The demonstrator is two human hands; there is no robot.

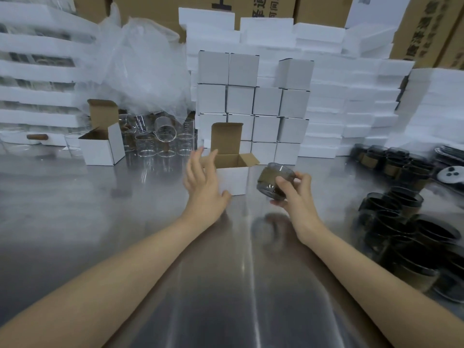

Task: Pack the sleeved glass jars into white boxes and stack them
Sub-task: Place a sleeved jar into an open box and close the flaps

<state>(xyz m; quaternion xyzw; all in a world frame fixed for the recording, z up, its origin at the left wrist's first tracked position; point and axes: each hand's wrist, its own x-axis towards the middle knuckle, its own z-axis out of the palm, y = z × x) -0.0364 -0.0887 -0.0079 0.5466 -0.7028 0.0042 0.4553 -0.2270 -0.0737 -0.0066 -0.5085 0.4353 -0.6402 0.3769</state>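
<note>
An open white box with brown inner flaps stands on the steel table at centre. My left hand lies against its left side, fingers spread and straight. Just right of the box my right hand grips a smoky glass jar with a brown sleeve, tilted on its side a little above the table. A stack of closed white boxes rises behind the open box. More dark sleeved jars crowd the right side of the table.
A second open white box stands at the left, with clear glass jars and crumpled plastic wrap behind it. White foam trays and brown cartons line the back. A steel table carries everything.
</note>
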